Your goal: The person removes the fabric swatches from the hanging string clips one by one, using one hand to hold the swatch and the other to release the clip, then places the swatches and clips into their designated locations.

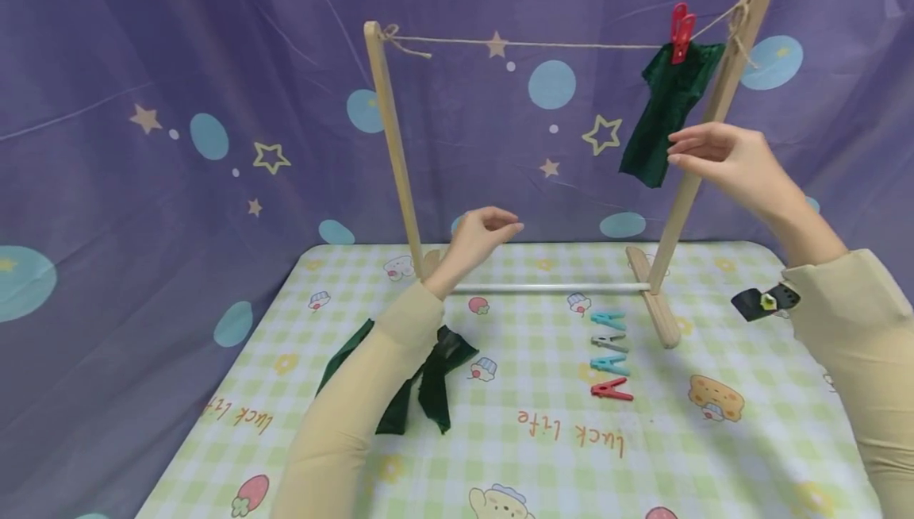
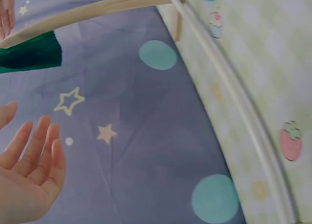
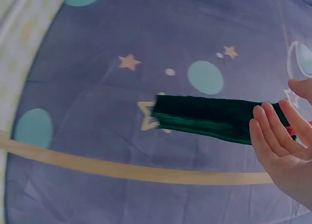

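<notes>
A small dark green velvet dress [image 1: 667, 106] hangs from the string line [image 1: 557, 44], held near its shoulder by a red clothespin [image 1: 681, 39]. My right hand [image 1: 731, 158] is raised just right of the dress, its fingers relaxed and nothing held; in the right wrist view the fingers overlap the dress. Lower down, between the wooden posts, my left hand [image 1: 481, 237] hovers above the white crossbar [image 1: 550, 288], empty, with loosely bent fingers. More dark green cloth [image 1: 435, 372] lies on the table beneath my left forearm, which hides part of it.
The wooden post [image 1: 396, 146] stands left, the other post [image 1: 678, 217] right. Several clothespins, teal [image 1: 608, 364], grey [image 1: 609, 341] and red [image 1: 611, 390], lie in a column on the checked tablecloth [image 1: 543, 471]. A black piece with a flower [image 1: 764, 302] lies by my right sleeve.
</notes>
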Available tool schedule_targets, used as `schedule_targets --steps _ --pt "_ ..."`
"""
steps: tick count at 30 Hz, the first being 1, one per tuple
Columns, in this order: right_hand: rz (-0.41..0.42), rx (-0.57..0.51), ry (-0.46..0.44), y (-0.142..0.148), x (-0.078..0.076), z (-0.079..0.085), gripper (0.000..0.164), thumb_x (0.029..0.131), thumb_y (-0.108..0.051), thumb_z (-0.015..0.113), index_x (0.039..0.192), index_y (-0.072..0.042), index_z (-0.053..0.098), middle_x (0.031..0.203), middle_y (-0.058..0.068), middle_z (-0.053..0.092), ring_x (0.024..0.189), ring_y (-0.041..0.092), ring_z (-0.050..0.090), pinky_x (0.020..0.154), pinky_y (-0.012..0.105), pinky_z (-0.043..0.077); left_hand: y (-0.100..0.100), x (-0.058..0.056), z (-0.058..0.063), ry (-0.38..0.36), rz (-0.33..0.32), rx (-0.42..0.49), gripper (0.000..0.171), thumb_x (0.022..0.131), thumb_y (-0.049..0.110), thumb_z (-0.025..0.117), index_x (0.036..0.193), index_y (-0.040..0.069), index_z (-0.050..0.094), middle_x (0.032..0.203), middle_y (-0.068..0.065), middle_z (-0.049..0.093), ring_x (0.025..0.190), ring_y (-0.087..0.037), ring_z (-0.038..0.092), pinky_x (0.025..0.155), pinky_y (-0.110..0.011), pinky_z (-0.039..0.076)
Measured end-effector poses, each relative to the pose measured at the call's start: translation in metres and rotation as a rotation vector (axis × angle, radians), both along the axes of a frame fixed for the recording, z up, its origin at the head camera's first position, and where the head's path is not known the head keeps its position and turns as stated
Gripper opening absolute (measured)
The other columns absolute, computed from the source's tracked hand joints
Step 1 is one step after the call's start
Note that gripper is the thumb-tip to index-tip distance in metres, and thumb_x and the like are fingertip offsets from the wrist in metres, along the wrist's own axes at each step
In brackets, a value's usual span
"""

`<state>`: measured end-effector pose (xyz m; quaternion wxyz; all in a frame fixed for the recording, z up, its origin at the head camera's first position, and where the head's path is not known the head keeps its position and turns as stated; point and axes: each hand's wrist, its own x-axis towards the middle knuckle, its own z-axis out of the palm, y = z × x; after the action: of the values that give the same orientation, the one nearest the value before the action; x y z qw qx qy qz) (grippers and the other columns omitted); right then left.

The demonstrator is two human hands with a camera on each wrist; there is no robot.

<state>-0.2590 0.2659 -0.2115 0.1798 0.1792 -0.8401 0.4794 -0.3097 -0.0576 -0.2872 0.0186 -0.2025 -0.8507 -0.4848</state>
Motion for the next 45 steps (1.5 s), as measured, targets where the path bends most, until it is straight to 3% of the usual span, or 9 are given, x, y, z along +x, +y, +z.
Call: schedule_targets --steps 8,15,21,33,45 --pt "-0.025 -0.231 0.03 0.0 -0.007 0.035 0.025 0.082 -0.006 0.062 0.106 -0.01 0.062 0.086 -0.014 0.064 0.079 -0.003 0.058 0.069 0.006 0.04 0.032 -0.008 0.025 0.036 -0.015 0.006 0.032 0.081 0.033 0.064 0.104 0.011 0.064 0.098 0.0 0.064 0.088 -0.01 0.058 0.074 -0.023 0.047" --pt "-0.095 -0.308 0.066 0.0 -0.01 0.061 0.022 0.08 -0.008 0.065 0.101 -0.012 0.064 0.081 -0.012 0.063 0.076 -0.001 0.057 0.068 0.006 0.039 0.058 -0.012 0.043 0.095 -0.055 0.033 0.031 0.082 0.029 0.064 0.107 0.01 0.062 0.103 0.0 0.063 0.091 -0.008 0.058 0.074 -0.017 0.046" --pt "-0.084 -0.411 0.112 0.0 -0.017 0.077 0.019 0.078 -0.002 0.065 0.095 -0.009 0.066 0.079 -0.007 0.063 0.074 0.003 0.059 0.067 0.007 0.042 0.079 -0.016 0.058 0.12 -0.073 0.056 0.03 0.082 0.027 0.064 0.107 0.011 0.061 0.098 -0.001 0.064 0.086 -0.007 0.058 0.069 -0.016 0.046" --pt "-0.164 -0.273 0.057 -0.002 -0.028 0.098 0.031 0.081 -0.016 0.065 0.11 -0.009 0.062 0.096 -0.008 0.059 0.092 0.004 0.053 0.084 0.007 0.037 0.11 -0.03 0.082 0.148 -0.089 0.084 0.035 0.083 0.023 0.063 0.113 0.008 0.058 0.1 -0.002 0.064 0.089 -0.007 0.059 0.071 -0.011 0.044" --pt "-0.236 -0.139 -0.047 -0.003 -0.042 0.107 0.032 0.082 -0.026 0.062 0.111 -0.012 0.063 0.086 -0.014 0.056 0.086 0.001 0.045 0.095 0.017 0.031 0.133 -0.037 0.082 0.128 -0.105 0.136 0.035 0.084 0.021 0.061 0.116 0.007 0.055 0.107 -0.005 0.061 0.095 -0.009 0.057 0.074 -0.009 0.042"
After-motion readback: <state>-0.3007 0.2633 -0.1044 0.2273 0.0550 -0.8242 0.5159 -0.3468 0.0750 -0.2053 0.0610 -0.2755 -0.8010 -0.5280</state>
